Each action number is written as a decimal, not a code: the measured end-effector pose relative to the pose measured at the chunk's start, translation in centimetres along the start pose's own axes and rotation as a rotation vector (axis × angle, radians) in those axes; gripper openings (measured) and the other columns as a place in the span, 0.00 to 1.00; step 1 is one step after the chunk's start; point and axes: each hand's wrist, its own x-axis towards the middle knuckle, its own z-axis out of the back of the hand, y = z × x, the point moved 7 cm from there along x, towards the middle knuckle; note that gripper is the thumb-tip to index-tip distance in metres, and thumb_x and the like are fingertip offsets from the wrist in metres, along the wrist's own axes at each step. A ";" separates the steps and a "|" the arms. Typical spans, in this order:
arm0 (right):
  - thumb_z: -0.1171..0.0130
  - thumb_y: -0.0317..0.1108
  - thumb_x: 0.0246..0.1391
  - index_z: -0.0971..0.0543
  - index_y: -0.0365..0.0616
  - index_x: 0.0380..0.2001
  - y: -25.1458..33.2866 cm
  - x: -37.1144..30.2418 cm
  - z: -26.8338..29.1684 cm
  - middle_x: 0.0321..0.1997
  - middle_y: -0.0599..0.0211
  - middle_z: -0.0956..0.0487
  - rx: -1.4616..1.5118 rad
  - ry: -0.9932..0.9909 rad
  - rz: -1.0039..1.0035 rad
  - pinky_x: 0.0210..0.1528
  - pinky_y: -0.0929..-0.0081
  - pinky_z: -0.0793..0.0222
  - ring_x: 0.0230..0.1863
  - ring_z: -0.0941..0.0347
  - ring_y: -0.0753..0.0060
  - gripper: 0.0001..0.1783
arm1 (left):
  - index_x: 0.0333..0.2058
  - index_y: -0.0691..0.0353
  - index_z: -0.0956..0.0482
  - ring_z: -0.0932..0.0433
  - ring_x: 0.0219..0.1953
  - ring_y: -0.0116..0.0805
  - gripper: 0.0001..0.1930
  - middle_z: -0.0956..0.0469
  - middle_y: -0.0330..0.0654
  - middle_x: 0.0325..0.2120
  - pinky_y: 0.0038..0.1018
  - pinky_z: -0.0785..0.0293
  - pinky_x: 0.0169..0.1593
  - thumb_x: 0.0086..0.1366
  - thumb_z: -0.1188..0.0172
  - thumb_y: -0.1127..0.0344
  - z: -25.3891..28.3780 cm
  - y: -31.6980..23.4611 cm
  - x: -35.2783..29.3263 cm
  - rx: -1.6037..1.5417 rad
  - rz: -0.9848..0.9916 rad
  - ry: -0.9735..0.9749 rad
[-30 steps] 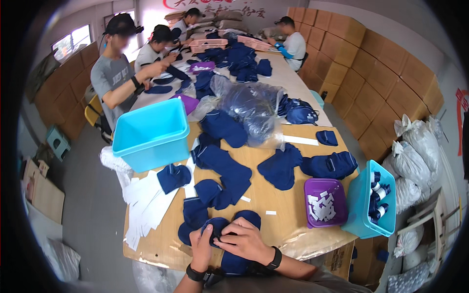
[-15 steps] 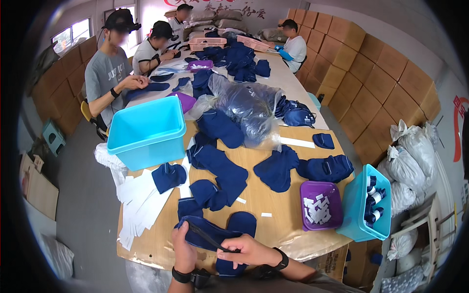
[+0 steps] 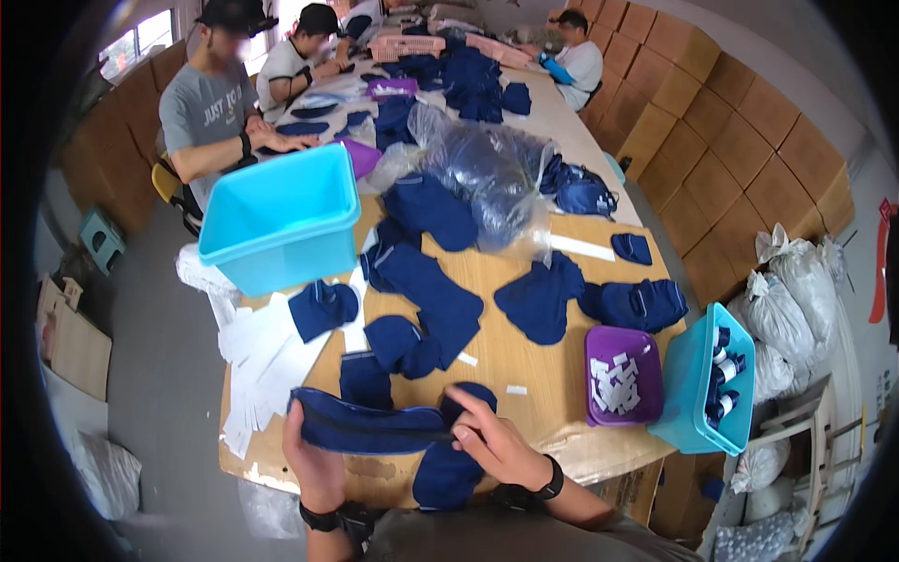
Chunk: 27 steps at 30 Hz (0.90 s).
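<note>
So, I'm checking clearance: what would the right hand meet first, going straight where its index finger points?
The right hand would probably meet the bunched navy fabric ahead and left, though depth is unclear.

Black wristbands (image 3: 554,476) are worn with a dark grey top (image 3: 421,541).

The navy cloth (image 3: 365,428) hides most fingers of your left hand (image 3: 316,468); far beyond it, the top edge crops a co-worker (image 3: 363,13). Past your right hand (image 3: 506,457), white slips (image 3: 615,384) are too small to tell apart.
</note>
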 end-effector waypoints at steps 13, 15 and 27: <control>0.56 0.55 0.70 0.32 0.43 0.17 -4.5 -1.6 -4.4 0.12 0.76 0.38 0.423 0.743 -0.454 0.31 0.77 0.32 0.16 0.41 0.79 0.32 | 0.39 0.60 0.23 0.19 0.34 0.30 0.10 0.19 0.38 0.34 0.26 0.23 0.40 0.69 0.45 0.59 -3.3 -0.3 -0.6 0.131 -0.024 0.122; 0.55 0.54 0.70 0.37 0.46 0.12 -4.2 -3.2 -5.3 0.11 0.78 0.40 0.516 0.729 -0.577 0.28 0.83 0.32 0.14 0.46 0.84 0.34 | 0.41 0.61 0.23 0.20 0.37 0.31 0.11 0.18 0.40 0.36 0.28 0.23 0.43 0.69 0.46 0.59 -3.4 -0.2 -1.1 0.152 0.001 0.200; 0.46 0.39 0.66 0.23 0.36 0.17 0.4 1.3 -0.9 0.16 0.60 0.22 -0.090 0.086 0.052 0.21 0.72 0.33 0.18 0.22 0.67 0.24 | 0.43 0.69 0.20 0.21 0.42 0.29 0.14 0.18 0.41 0.40 0.27 0.25 0.49 0.57 0.33 0.77 -6.3 5.8 -2.9 0.625 -0.073 0.508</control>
